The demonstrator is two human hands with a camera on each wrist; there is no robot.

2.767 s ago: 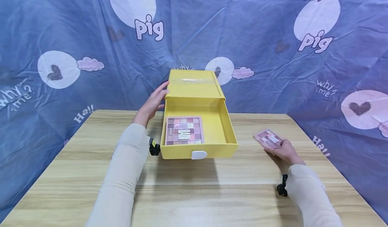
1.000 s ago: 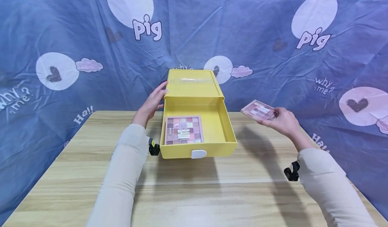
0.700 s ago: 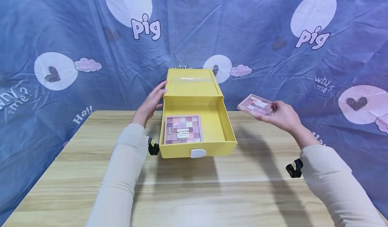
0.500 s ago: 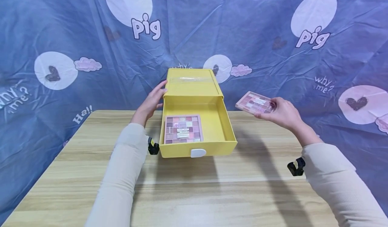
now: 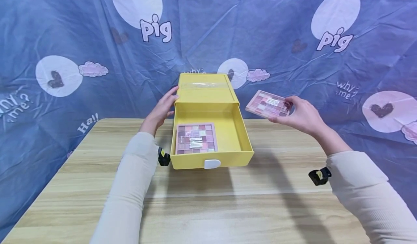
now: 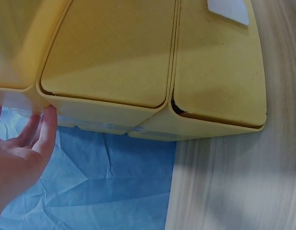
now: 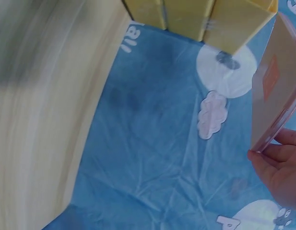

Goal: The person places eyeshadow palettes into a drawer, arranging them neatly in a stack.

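Observation:
A yellow drawer cabinet [image 5: 206, 95] stands on the table with its top drawer [image 5: 234, 159] pulled out. Inside that drawer, at the left, lies a pink eyeshadow palette [image 5: 195, 139] with a clear lid. My left hand [image 5: 159, 112] rests its extended fingers against the cabinet's left side; the left wrist view shows the fingertips [image 6: 50, 112] at the cabinet's edge. My right hand [image 5: 301, 115] pinches a second eyeshadow palette [image 5: 265, 102] by its right end, raised above the table and right of the drawer. In the right wrist view this palette's plain back [image 7: 270, 105] shows an orange label.
Below the pulled-out drawer, the left wrist view shows two shut drawers [image 6: 107, 52]. A white tab handle [image 5: 212, 163] juts from the open drawer's front. Blue printed cloth [image 5: 202, 26] hangs behind the wooden table [image 5: 208, 215]. Black wrist cameras [image 5: 320, 176] sit by both sleeves.
My right hand has lifted its palette off the table's right side and carried it up and leftward, nearer the open drawer. The left hand and the drawer's palette stay put.

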